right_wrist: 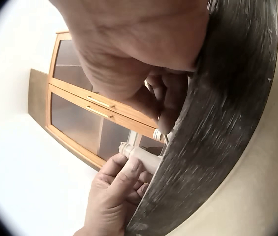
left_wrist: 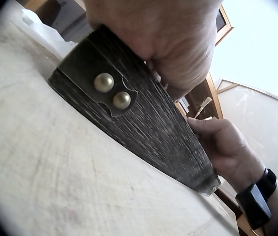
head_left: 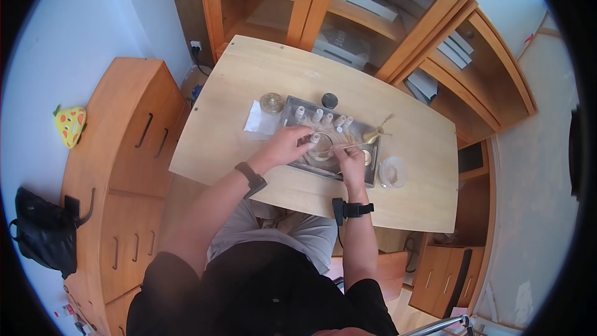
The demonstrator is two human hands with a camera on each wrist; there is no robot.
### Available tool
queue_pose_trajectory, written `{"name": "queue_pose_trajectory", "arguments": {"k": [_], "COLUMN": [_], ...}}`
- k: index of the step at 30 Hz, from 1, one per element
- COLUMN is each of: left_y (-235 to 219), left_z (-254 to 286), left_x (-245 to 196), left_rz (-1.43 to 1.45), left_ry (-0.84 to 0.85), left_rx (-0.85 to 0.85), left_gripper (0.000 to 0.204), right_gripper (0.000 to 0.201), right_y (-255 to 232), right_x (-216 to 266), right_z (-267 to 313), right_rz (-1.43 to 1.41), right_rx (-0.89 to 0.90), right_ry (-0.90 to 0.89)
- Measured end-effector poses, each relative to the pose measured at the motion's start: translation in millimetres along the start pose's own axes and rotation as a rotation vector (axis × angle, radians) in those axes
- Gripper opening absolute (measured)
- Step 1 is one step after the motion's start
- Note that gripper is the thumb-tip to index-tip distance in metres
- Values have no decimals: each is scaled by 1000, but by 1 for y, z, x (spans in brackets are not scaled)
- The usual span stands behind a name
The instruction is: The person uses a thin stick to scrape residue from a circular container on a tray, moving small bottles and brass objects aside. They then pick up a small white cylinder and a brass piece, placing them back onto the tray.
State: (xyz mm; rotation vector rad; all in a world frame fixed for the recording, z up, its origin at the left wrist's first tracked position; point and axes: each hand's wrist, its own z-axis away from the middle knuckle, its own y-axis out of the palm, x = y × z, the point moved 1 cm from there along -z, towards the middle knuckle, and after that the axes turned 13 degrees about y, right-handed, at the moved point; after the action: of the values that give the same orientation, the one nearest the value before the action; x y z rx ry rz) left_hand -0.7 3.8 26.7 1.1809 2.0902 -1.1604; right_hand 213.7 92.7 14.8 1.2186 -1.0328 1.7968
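In the head view my left hand [head_left: 289,145] holds a small white bottle [head_left: 316,139] over the dark tray [head_left: 287,112]. The right wrist view shows the bottle [right_wrist: 146,158] between the left thumb and fingers, its top tilted toward the hand. My right hand [head_left: 352,165] pinches a thin stick-like tool [head_left: 356,145] over the tray's right half. Part of that tool [right_wrist: 166,138] shows below the fingertips in the right wrist view. Between the hands lies a ring-shaped piece [head_left: 322,157]. The tray's wall [left_wrist: 163,123] hides most of the work in the left wrist view.
Several small white bottles [head_left: 318,115] stand along the tray's far side. A brass vase [head_left: 371,135] with tools stands at its right, near a clear round tub [head_left: 392,172]. Beyond the tray are a black jar [head_left: 329,100], an ornate brass piece [head_left: 272,102] and white paper [head_left: 258,119].
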Motion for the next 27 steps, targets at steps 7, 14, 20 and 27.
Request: {"name": "queue_pose_trajectory", "arguments": {"k": [7, 14, 20, 27], "left_y": [0, 0, -1, 0], "left_z": [0, 0, -1, -1], "left_x": [0, -2, -3, -2], "left_rz": [-15, -18, -12, -3], "left_ry": [-6, -12, -12, -6], "left_rx": [8, 11, 16, 5], "left_gripper": [31, 31, 31, 29], "right_gripper": [15, 16, 14, 16], "right_y": [-6, -7, 3, 9], "right_x": [1, 16, 27, 37], "right_z": [-6, -3, 2, 15], "right_rz": [-258, -344, -284, -36], "right_rx": [-47, -114, -91, -137], "right_ry": [95, 27, -87, -261]}}
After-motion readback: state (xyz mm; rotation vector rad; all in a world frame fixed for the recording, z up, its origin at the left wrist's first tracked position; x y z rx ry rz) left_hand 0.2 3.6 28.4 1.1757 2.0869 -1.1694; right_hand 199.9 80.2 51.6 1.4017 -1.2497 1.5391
